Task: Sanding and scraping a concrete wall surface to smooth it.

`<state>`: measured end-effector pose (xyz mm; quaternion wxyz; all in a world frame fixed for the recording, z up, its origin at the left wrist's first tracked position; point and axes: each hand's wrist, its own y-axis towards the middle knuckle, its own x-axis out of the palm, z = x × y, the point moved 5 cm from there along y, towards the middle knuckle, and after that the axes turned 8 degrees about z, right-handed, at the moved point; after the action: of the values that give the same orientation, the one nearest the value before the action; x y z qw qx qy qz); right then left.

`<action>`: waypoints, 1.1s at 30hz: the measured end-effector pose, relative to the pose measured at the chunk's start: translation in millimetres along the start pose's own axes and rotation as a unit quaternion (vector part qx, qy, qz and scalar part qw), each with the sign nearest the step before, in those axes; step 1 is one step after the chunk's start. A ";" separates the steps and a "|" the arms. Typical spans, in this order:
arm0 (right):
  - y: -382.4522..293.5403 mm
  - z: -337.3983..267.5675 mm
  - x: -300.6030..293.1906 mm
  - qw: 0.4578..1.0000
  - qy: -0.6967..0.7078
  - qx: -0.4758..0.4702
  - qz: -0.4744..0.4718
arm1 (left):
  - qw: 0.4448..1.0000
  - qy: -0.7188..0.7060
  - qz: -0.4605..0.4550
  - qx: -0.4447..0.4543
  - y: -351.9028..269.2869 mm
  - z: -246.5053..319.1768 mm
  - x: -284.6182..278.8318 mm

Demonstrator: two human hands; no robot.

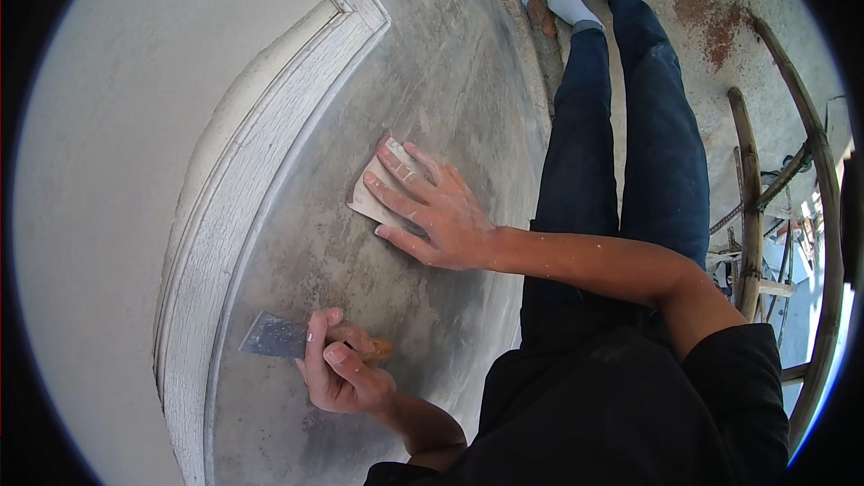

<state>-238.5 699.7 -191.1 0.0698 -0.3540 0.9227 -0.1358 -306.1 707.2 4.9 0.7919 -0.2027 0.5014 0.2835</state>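
My right hand point(439, 209) lies spread over a folded sheet of sandpaper point(368, 199), fingers pressing it flat on a mottled grey plaster or cement surface point(432, 101). The sheet has a pale back that bears print, and reddish edges. Closer to my body, my left hand point(347, 364) is curled around a putty knife point(277, 335). Its dusty grey blade points left and its yellowish handle point(381, 349) shows partly behind my fingers. White dust marks both hands.
A cracked white-painted wooden frame point(270, 155) curves along the grey surface, with a pale wall point(115, 148) beyond. My legs point(580, 135) in dark jeans extend to white socks point(570, 3). At right are wooden poles point(749, 216) and a floor point(675, 67) with a reddish stain.
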 end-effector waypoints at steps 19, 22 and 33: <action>58.9 41.4 -4.0 0.987 0.003 0.116 0.115 | 0.987 0.085 0.009 0.134 -8.0 -3.3 14.0; 43.7 -24.2 -12.8 0.992 0.039 -0.069 0.101 | 0.992 0.061 0.058 0.092 -13.8 -4.9 9.2; 41.4 -2.8 -10.6 0.992 0.038 -0.066 0.099 | 0.977 0.086 0.042 0.191 -16.9 -7.1 9.4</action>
<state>-257.5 736.9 -200.5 0.0246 -0.2596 0.9620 -0.0808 -296.7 692.4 -6.0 0.7572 -0.0502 0.6207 0.1971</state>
